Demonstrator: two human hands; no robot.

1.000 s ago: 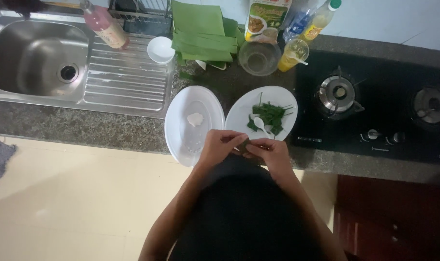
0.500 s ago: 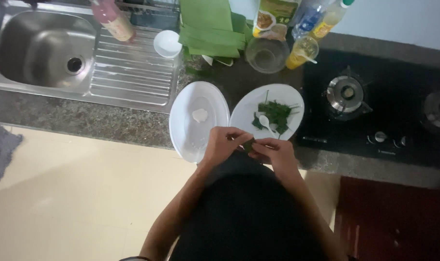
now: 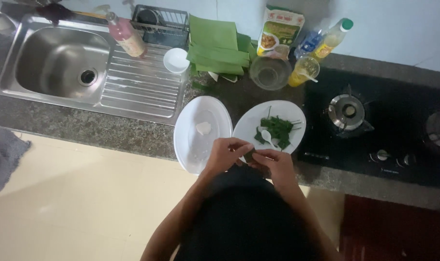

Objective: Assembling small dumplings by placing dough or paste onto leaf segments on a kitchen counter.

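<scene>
Green leaf piece (image 3: 250, 155) pinched between both hands, left hand (image 3: 225, 153) and right hand (image 3: 274, 164).

Left hand (image 3: 226, 153) and right hand (image 3: 273, 164), fingertips together

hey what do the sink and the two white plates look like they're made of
The sink looks like stainless steel: brushed grey sheen, pressed ridges on its draining board. The oval plate and round plate are smooth, glossy white, probably ceramic or melamine; the picture cannot settle which.
</scene>
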